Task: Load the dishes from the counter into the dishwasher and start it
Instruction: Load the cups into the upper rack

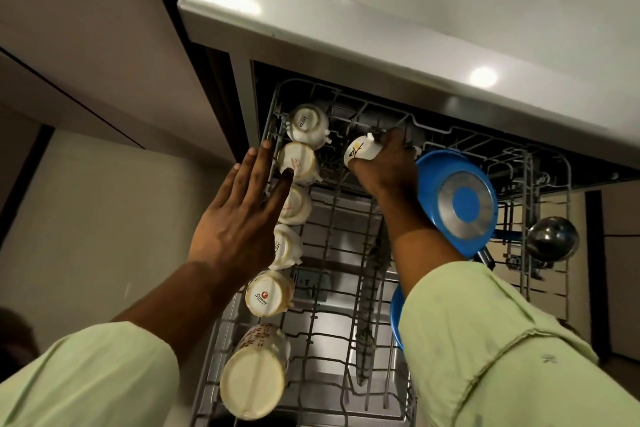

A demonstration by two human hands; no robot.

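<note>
— Right, your right hand [384, 163] curls round a white cup [360, 151] at the upper middle of the frame, base up over the far tines of the upper rack [332, 229]. I judge you seat it upside down so water drains off.

— And your left hand [239, 218] lies spread, fingers straight, tips against the second cup [299, 161] in the row down the rack's left side. It steadies that row, it seems, while you work beside it.

— You can read some bases: the top cup [306, 123] says "SISTA", a lower cup [268, 293] says "Sonny" beside a red badge. The cup you hold bears a dark mark I cannot read.

— Your blue pan [457, 201] leans on edge just right of your wrist, a steel ladle [552, 239] further right. The table [381, 28] overhangs the rack at the top of the frame. Loading looks well along; starting is not yet done.
</note>
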